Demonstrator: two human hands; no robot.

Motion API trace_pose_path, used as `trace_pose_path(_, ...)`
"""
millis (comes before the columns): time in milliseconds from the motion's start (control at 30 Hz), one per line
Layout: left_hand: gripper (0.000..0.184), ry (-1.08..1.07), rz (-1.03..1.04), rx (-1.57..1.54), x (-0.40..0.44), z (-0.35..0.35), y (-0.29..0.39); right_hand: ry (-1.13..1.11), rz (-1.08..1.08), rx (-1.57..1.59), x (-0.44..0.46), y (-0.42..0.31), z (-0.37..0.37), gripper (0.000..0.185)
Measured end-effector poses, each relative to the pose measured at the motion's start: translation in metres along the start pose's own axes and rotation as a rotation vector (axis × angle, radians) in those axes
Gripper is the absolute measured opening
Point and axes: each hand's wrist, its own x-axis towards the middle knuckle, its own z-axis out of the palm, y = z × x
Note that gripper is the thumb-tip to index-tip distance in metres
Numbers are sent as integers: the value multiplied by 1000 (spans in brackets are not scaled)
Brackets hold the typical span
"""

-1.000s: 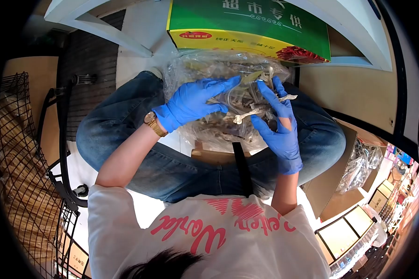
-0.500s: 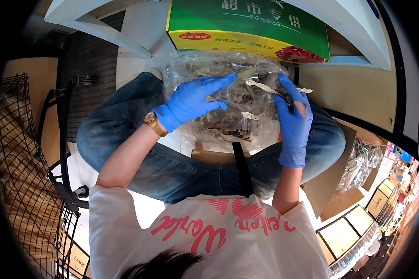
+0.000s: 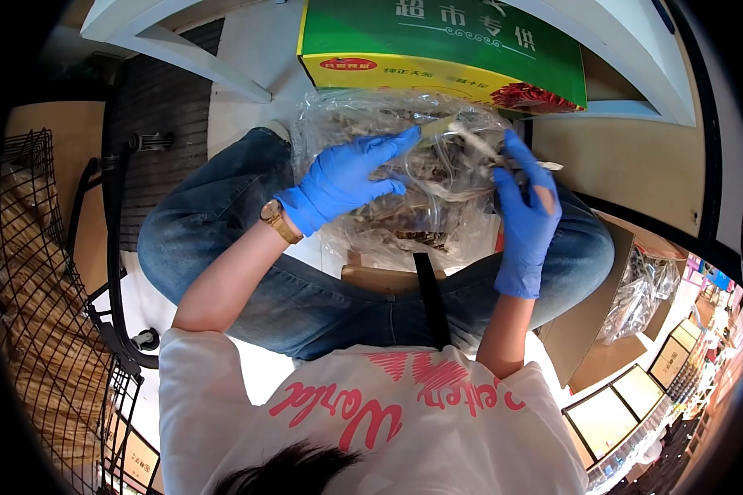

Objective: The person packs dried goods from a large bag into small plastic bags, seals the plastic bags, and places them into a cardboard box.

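Observation:
A clear plastic bag (image 3: 330,124) filled with dried, brown-grey plant-like pieces (image 3: 421,239) lies between my legs. My left hand (image 3: 343,183), in a blue glove, rests over the bag's left side. Its thumb and index finger are apart, and a pale yellowish strip shows by the fingertips; the lower fingers are partly hidden. On the bag's right side, my blue-gloved right hand (image 3: 527,219) has its fingers bent around a dried pale strip (image 3: 477,144), which is blurred by motion. A bare patch shows through a hole in this glove.
A green and yellow carton (image 3: 437,54) stands just beyond the bag, under a white frame (image 3: 198,62). A black wire basket (image 3: 41,330) with long straw-coloured stalks is at the left. Toward the right stands an open cardboard box (image 3: 603,330) containing clear plastic (image 3: 640,293).
The strips at my right hand have swung and shifted, and that hand has moved slightly right with its fingers a little looser. My left hand has barely moved.

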Motion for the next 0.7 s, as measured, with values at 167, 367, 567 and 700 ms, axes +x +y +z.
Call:
trace_pose_path(167,77,87,12,7,1,-1,0,-389,-12,-50,-6,-11,-9,45)
trace_pose_path(367,78,-3,97,-78,1,-1,8,-767,-174,26,0,-33,-3,50)
trace_pose_path(567,77,-25,69,-139,2,-6,8,-718,-216,68,-3,-44,-10,44)
trace_pose_path(700,75,-35,1,-144,5,-15,3,-366,-35,293,2,-38,-24,29)
